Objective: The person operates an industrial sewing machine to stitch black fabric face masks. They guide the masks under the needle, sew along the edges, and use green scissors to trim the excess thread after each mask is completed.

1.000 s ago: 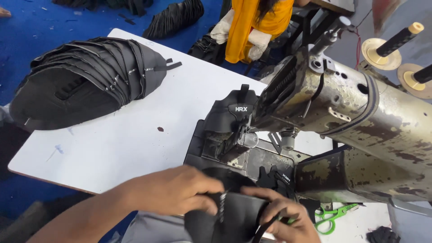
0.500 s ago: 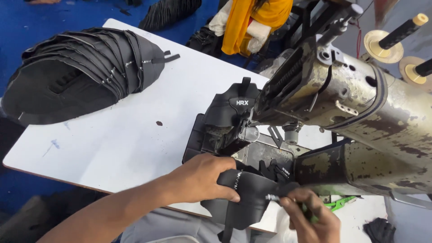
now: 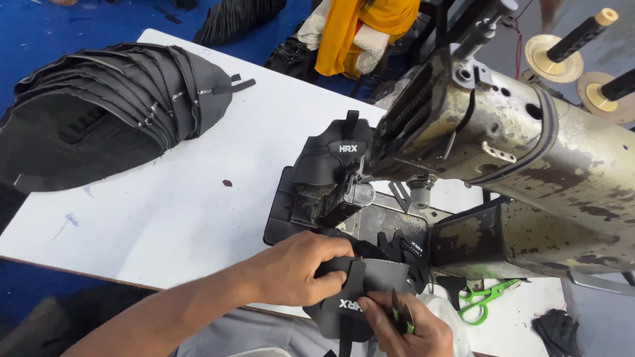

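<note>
While two hands, left and right, grip one black fabric piece, one stack lies apart.

Bright, even light, soft shadows, mild glare on the white table, sharp focus throughout.

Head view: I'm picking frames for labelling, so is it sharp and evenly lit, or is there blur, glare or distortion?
Head view: mostly sharp; the left hand and right hand on the black fabric piece show crisp edges; light is soft and even, with faint shadows on the white table; mild sheen on the sewing machine, no harsh glare; the black stack loses detail in its dark folds.
</note>
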